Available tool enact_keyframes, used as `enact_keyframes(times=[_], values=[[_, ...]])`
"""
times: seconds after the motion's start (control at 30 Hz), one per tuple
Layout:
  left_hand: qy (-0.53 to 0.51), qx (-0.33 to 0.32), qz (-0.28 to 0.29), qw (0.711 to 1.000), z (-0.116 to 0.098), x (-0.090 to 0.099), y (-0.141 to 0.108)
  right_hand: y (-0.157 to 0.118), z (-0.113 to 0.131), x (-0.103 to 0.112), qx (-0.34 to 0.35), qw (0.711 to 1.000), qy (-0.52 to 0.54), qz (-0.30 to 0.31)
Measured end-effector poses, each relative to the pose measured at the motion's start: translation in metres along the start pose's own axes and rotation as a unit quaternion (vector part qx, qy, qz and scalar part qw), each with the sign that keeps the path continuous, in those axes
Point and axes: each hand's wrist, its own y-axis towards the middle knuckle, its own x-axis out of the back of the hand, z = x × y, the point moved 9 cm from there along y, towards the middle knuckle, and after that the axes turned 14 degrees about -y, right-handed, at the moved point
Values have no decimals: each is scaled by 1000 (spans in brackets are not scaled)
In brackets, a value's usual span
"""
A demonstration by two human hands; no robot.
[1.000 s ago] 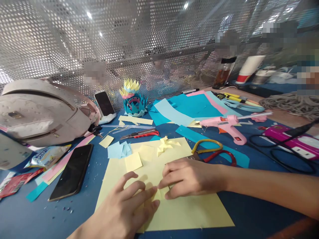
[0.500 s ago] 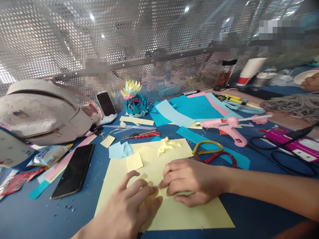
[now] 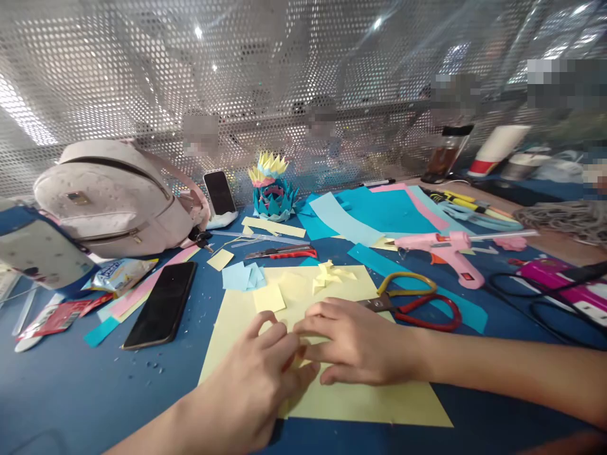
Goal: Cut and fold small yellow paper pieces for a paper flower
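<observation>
A large yellow sheet [image 3: 360,404] lies on the blue table. Over its middle my left hand [image 3: 270,373] and my right hand [image 3: 355,341] meet at the fingertips. The fingers of both are bent and pressed together on a small bit of yellow paper, mostly hidden beneath them. Above the hands are a yellow square [image 3: 269,297], a stack of light blue squares [image 3: 243,276] and folded yellow pieces [image 3: 331,274]. Scissors [image 3: 403,303] with yellow and red handles lie beside my right hand, blades partly behind it.
A phone [image 3: 161,305], snack packet [image 3: 121,275] and pink backpack [image 3: 114,202] are at left. Behind stand a folded-paper model [image 3: 272,196] and a red cutter [image 3: 284,253]. At right lie a pink glue gun [image 3: 446,246], a power strip [image 3: 559,284] and looping black cords.
The view has shifted, so the table items appear further right. My right hand's fingers have moved closer over those of my left hand, and more of the scissors' blades shows.
</observation>
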Motion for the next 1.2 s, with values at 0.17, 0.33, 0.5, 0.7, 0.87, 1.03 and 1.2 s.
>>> enact_keyframes(times=[0.17,0.33,0.5,0.7,0.87,1.03,1.2], values=[[6,2,18,1000,3,-7,-2,-15,-1,-4,-30,997,-57,50],[13,2,28,1000,3,-8,-2,-41,-5,8,-55,994,-76,48],[-29,23,18,999,4,-4,-1,-47,-4,22,-50,996,-59,35],[-150,162,-37,975,29,-5,9,-19,-11,24,-59,998,-25,-3],[-142,214,-45,965,42,-12,16,-3,-17,7,-95,994,-38,29],[-180,237,-52,953,51,-11,22,-8,-19,7,-124,992,8,8],[-193,231,-64,952,58,-11,27,-14,-23,5,-139,989,51,2]])
